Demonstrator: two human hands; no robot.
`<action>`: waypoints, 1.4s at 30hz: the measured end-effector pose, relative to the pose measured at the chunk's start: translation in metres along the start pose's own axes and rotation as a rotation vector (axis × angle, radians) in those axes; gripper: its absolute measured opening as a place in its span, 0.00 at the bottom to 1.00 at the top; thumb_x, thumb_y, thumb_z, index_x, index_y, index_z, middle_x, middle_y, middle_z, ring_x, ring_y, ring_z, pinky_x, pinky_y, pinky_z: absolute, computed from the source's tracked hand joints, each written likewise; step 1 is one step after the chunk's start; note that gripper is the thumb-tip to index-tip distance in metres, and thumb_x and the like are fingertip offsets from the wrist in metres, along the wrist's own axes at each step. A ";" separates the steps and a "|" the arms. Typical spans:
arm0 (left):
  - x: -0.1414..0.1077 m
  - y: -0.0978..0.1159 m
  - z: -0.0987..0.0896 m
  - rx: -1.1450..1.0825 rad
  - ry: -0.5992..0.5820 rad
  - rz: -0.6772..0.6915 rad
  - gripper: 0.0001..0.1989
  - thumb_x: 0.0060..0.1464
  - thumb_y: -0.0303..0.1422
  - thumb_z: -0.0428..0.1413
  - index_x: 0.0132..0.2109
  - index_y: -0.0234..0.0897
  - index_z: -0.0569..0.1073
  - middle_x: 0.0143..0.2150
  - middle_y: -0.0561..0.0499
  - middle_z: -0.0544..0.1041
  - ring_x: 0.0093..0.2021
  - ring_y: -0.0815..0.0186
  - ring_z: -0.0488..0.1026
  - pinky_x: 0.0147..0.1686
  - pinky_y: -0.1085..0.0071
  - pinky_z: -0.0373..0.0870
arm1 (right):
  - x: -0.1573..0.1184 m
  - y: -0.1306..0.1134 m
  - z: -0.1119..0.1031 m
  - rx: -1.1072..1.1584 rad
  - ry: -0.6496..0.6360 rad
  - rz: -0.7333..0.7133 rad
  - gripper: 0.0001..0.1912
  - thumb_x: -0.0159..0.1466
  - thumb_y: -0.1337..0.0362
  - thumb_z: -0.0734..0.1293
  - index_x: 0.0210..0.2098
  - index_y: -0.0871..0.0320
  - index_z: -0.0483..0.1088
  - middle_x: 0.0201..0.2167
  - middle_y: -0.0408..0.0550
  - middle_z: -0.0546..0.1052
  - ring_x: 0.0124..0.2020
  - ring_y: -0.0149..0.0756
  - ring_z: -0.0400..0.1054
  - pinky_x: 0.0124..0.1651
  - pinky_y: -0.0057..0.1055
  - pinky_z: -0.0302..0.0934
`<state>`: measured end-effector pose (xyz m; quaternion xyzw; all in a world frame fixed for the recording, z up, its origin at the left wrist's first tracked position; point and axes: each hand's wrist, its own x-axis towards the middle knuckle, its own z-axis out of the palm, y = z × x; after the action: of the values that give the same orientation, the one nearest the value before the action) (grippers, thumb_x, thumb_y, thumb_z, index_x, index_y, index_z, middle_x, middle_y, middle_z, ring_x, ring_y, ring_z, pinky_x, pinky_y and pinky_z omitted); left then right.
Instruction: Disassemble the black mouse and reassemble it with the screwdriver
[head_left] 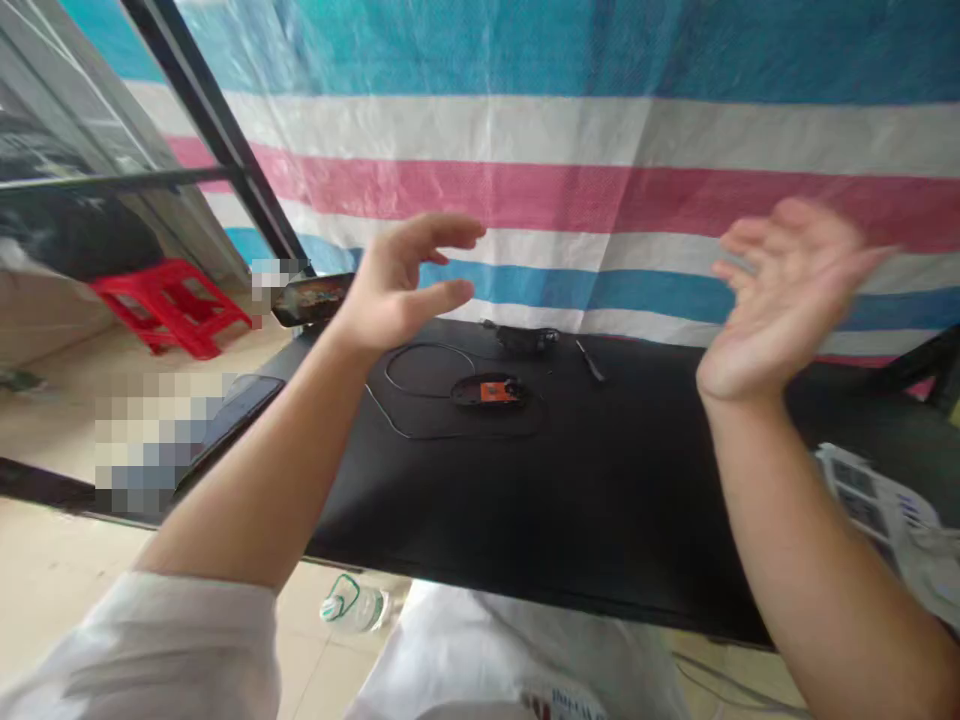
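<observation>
Both hands are raised above a black table (525, 520) and hold nothing. My left hand (405, 280) has its fingers loosely curved, with the thumb apart from them. My right hand (787, 290) is spread with the palm turned inward, slightly blurred. Between and below them lies what looks like an opened computer mouse base (466, 391), with an orange circuit board (496, 391) inside and a thin cable (409, 437) looped to its left. Behind it sits a dark part (525, 340) whose kind I cannot make out. A small screwdriver (591, 362) rests to the right.
A phone (311, 300) with a lit screen leans at the back left. Another dark flat device (232, 420) lies at the left edge. White packaging (885, 510) is at the right. A striped sheet (562, 190) hangs behind. A red stool (176, 300) and bottle (360, 608) stand off the table.
</observation>
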<state>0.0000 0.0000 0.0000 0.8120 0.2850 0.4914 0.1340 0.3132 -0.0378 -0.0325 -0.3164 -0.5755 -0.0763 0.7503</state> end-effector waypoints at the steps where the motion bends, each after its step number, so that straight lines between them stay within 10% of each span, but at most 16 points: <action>1: -0.003 -0.014 0.012 0.052 0.002 -0.068 0.27 0.46 0.40 0.59 0.52 0.30 0.75 0.50 0.43 0.80 0.52 0.58 0.75 0.50 0.61 0.71 | -0.010 0.009 0.001 -0.085 -0.004 0.044 0.38 0.68 0.36 0.48 0.53 0.60 0.68 0.46 0.62 0.76 0.48 0.47 0.73 0.47 0.46 0.68; 7: -0.033 -0.064 0.066 0.331 -0.200 -0.174 0.20 0.53 0.44 0.53 0.43 0.34 0.77 0.41 0.44 0.80 0.42 0.58 0.76 0.46 0.59 0.73 | -0.069 0.048 0.005 -0.444 -0.392 0.006 0.30 0.70 0.42 0.51 0.51 0.59 0.70 0.44 0.58 0.77 0.48 0.49 0.73 0.53 0.50 0.67; 13: -0.055 -0.058 0.078 0.481 -0.530 -0.049 0.32 0.56 0.54 0.52 0.55 0.32 0.74 0.50 0.38 0.77 0.51 0.50 0.74 0.53 0.55 0.69 | -0.105 0.033 0.024 -0.466 -0.896 0.018 0.27 0.70 0.48 0.55 0.52 0.62 0.72 0.48 0.61 0.77 0.53 0.52 0.70 0.57 0.51 0.66; 21: -0.057 -0.050 0.081 0.574 -0.661 -0.080 0.36 0.50 0.51 0.60 0.60 0.32 0.71 0.53 0.38 0.75 0.53 0.49 0.73 0.56 0.55 0.67 | -0.111 0.018 0.031 -0.457 -1.117 0.016 0.23 0.66 0.53 0.64 0.52 0.63 0.73 0.51 0.61 0.76 0.55 0.52 0.68 0.60 0.50 0.65; 35: -0.062 -0.050 0.090 0.513 -0.605 -0.116 0.30 0.53 0.50 0.57 0.57 0.36 0.73 0.49 0.41 0.76 0.48 0.54 0.75 0.50 0.60 0.72 | -0.113 0.024 0.031 -0.450 -1.144 0.018 0.17 0.65 0.59 0.65 0.49 0.63 0.74 0.47 0.60 0.77 0.53 0.51 0.69 0.59 0.48 0.66; 42: -0.055 -0.044 0.088 0.547 -0.558 -0.141 0.39 0.49 0.57 0.58 0.60 0.35 0.70 0.55 0.38 0.74 0.55 0.47 0.73 0.56 0.52 0.68 | -0.088 0.002 0.028 -0.274 -0.716 -0.071 0.23 0.68 0.51 0.60 0.55 0.58 0.69 0.50 0.58 0.76 0.53 0.51 0.71 0.57 0.52 0.66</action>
<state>0.0425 0.0076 -0.1040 0.8985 0.4130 0.1474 0.0187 0.2628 -0.0424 -0.1097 -0.4004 -0.7961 -0.0632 0.4493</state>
